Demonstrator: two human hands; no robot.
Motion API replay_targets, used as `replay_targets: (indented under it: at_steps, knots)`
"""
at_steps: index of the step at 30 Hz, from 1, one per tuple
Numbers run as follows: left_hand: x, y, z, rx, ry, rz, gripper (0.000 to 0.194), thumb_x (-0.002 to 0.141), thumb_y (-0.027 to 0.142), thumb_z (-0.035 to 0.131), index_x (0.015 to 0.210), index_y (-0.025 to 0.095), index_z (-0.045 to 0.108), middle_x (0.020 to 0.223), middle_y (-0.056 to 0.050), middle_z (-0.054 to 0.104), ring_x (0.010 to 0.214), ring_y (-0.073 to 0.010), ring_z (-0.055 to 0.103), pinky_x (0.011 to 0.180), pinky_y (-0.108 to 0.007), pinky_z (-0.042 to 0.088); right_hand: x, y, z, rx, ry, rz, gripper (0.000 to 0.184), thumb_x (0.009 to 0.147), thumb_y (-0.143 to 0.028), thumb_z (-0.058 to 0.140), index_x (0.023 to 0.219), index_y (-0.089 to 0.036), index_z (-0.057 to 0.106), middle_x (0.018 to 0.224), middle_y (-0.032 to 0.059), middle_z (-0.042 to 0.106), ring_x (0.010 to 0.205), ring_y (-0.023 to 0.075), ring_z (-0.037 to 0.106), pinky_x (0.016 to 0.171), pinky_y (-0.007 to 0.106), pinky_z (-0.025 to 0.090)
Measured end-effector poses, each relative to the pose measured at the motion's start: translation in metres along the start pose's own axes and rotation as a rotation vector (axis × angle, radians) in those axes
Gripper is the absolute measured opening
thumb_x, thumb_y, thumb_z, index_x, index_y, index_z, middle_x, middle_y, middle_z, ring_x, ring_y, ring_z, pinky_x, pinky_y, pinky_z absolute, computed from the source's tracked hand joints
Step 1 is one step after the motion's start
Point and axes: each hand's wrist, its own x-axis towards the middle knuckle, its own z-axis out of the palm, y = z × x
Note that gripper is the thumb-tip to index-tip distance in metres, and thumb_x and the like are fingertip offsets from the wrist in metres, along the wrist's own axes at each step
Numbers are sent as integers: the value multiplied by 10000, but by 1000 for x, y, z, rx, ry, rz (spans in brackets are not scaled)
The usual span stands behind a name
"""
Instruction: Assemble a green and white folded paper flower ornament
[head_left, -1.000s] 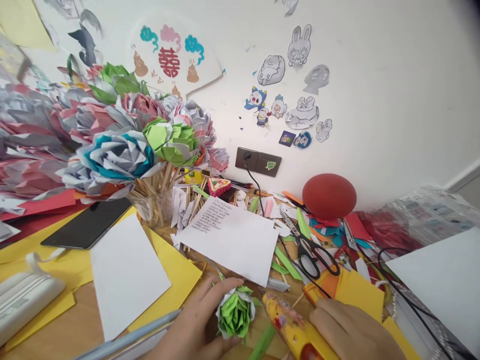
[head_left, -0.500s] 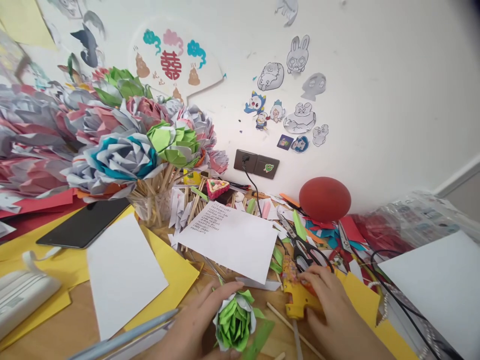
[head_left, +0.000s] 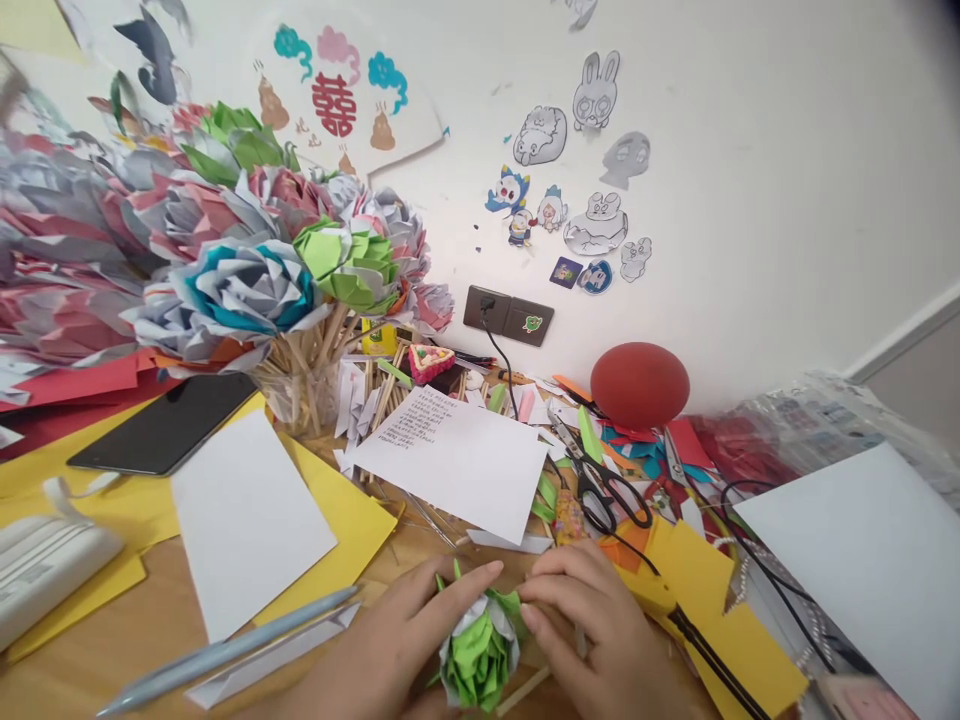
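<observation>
A folded paper flower [head_left: 480,655], green with white outer petals, is held low in front of me. My left hand [head_left: 401,625] wraps around its left side, with the index finger stretched over the top. My right hand [head_left: 596,625] pinches a green paper petal [head_left: 508,606] at the flower's right edge. Just behind that hand lies a yellow glue gun [head_left: 643,590], partly covered by it. A thin stick [head_left: 523,690] lies below, mostly hidden.
Black-handled scissors [head_left: 600,490] and paper scraps lie beyond my right hand. A handwritten sheet [head_left: 465,470] is in the middle. To the left are a blue pen [head_left: 225,650], a white sheet [head_left: 251,530], a dark tablet [head_left: 161,430] and a bunch of paper flowers [head_left: 247,290].
My right hand has left the glue gun and moved left to the flower, closing on a green petal. The glue gun now lies turned, farther right. My left hand still holds the flower.
</observation>
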Motion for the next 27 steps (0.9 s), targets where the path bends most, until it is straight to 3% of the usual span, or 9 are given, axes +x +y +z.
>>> replay_targets:
  at_steps: [21, 27]
  knots:
    - [1, -2, 2, 3, 8, 29, 844, 650, 56, 615, 1326, 386, 232, 1138, -42, 508, 1012, -220, 518, 831, -269, 456, 2, -10, 5, 101, 41, -3, 105, 835, -172, 458, 784, -185, 548, 760, 29, 585, 741, 155, 553, 652, 261, 472]
    - [0, -2, 1, -18, -2, 12, 860, 653, 44, 617, 1328, 399, 221, 1087, -31, 507, 980, -204, 524, 810, -269, 461, 1, -8, 5, 160, -21, 113, 82, 837, -194, 455, 825, -188, 536, 824, 34, 576, 808, 158, 549, 715, 270, 469]
